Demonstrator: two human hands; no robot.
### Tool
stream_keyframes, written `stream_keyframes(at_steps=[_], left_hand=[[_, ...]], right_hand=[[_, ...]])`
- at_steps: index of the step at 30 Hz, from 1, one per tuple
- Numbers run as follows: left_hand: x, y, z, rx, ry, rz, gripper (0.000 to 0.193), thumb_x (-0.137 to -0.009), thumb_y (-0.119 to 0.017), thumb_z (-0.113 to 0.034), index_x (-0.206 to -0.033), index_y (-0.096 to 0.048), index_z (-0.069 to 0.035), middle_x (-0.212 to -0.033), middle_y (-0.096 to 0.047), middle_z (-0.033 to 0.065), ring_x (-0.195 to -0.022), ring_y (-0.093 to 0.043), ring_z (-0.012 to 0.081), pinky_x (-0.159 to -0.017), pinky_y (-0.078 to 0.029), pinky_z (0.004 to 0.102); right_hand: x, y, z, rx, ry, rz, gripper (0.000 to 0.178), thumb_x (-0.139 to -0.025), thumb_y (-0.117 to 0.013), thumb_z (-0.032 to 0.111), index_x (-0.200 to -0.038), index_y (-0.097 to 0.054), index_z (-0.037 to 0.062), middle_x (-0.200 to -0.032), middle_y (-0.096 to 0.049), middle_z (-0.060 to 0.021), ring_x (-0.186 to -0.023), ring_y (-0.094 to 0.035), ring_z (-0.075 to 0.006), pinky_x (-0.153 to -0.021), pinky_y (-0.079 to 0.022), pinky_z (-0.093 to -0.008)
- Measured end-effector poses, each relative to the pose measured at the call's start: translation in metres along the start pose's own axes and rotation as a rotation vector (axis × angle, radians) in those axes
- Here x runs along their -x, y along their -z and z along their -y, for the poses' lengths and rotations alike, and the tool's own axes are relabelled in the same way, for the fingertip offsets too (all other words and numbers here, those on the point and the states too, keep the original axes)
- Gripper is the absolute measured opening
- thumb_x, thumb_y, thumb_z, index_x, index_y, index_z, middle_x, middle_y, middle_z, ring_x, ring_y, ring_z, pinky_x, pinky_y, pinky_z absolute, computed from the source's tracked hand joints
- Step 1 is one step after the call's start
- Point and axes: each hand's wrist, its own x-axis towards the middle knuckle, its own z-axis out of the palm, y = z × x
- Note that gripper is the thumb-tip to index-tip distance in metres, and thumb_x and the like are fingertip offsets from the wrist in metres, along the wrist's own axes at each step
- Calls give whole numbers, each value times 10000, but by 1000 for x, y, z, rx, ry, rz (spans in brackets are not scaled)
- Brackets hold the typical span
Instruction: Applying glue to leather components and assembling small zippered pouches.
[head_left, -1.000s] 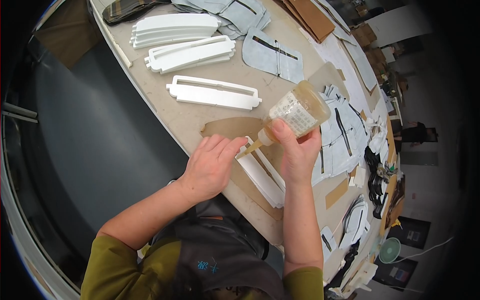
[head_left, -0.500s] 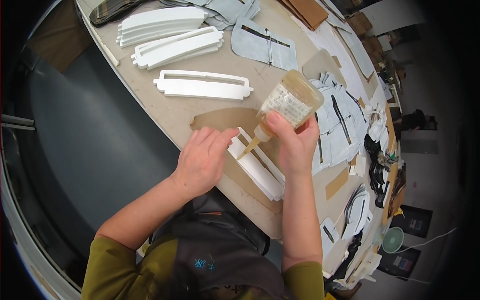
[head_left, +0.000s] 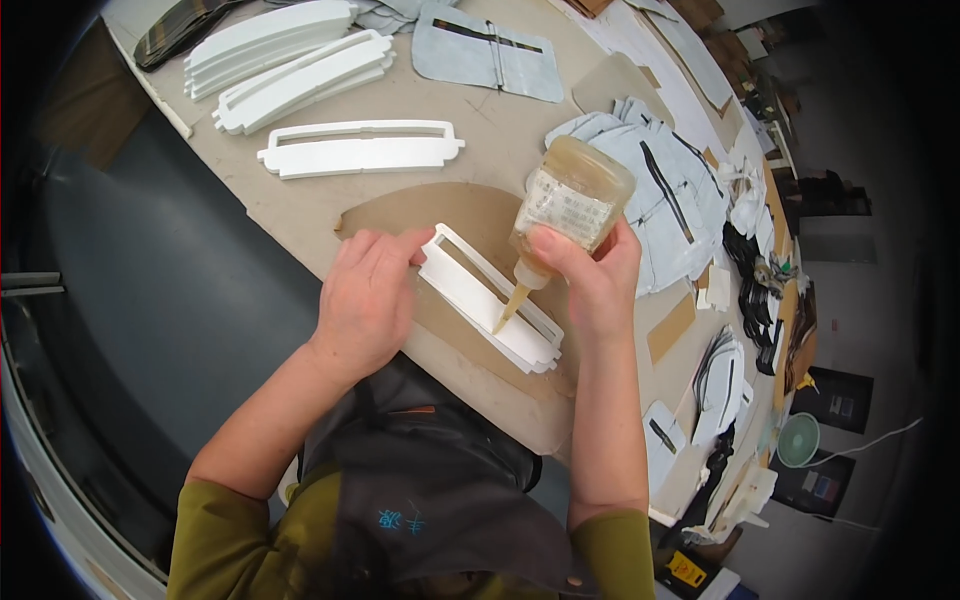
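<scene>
Bottle [head_left: 585,190] of clear plastic, amber inside, tips nozzle-down in the right hand [head_left: 600,290], whose fingers wrap it, the thumb lying across its near side. Its tapering nozzle [head_left: 512,308] points down and to the left, the tip at the solid band of a slotted white frame [head_left: 480,300], nearer the frame's lower right end than its upper left one.

That frame lies slantwise on a brown sheet [head_left: 400,210] with a curved edge, spread on the desk [head_left: 480,130] just in front of the person. The left hand [head_left: 370,300] is at the frame's upper left end, the index finger stretched to its corner; I cannot tell whether the fingers pinch the piece or only rest against it.

Beyond the sheet lies a second white frame [head_left: 360,158], apart from the others, and farther left are two stacks of white frames [head_left: 270,45], side by side. A grey-blue panel [head_left: 530,75] with a dark slit lies near the far side, and a pile of similar panels [head_left: 700,220] spreads to the right of the bottle. A tan strip [head_left: 671,328] lies nearer, beside the right forearm.
</scene>
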Motion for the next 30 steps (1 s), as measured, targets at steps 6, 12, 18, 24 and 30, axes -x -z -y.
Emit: stream_keyframes(at_steps=[6, 12, 18, 24, 30], left_hand=[[0, -2, 2, 4, 3, 2, 407, -803, -522, 159, -1164, -600, -11, -896, -650, 109, -765, -557, 311, -673, -459, 386], [-1, 0, -1, -11, 5, 36, 390, -821, -513, 158, -1170, -591, 0, -894, -648, 116, -769, -556, 308, -686, -459, 380], [2, -2, 2, 9, 18, 24, 427, -796, -525, 141, -1189, -590, -15, -931, -629, 115, -807, -574, 309, -723, -475, 389], [4, 0, 3, 46, 23, 9, 354, -855, -538, 128, -1188, -567, 12, -967, -600, 152, -880, -594, 284, -777, -491, 343], [-13, 25, -31, -15, -294, 292, 258, -756, -740, -35, -1002, -680, -81, -926, -614, 51, -860, -563, 239, -852, -430, 375]], right_hand=[[9, 18, -1, 3, -23, -5, 557, -735, -854, 107, -1199, -584, -41, -1064, -693, -119, -932, -682, -171, -840, -550, -309], [19, 38, -5, 12, -46, -29, 556, -721, -863, 111, -1187, -596, -32, -1052, -699, -124, -917, -689, -177, -829, -557, -314], [39, 67, -5, 69, -66, -100, 554, -725, -851, 132, -1182, -595, -47, -1070, -694, -120, -945, -690, -195, -838, -562, -327], [110, 225, 19, -1184, 183, -329, 776, -864, -756, 268, -1443, -364, -69, -1261, -527, -195, -979, -595, -269, -719, -547, -339], [277, 353, 41, -193, -18, -997, 580, -928, -706, 350, -1357, -513, 12, -1115, -666, -116, -954, -645, -195, -758, -533, -315]])
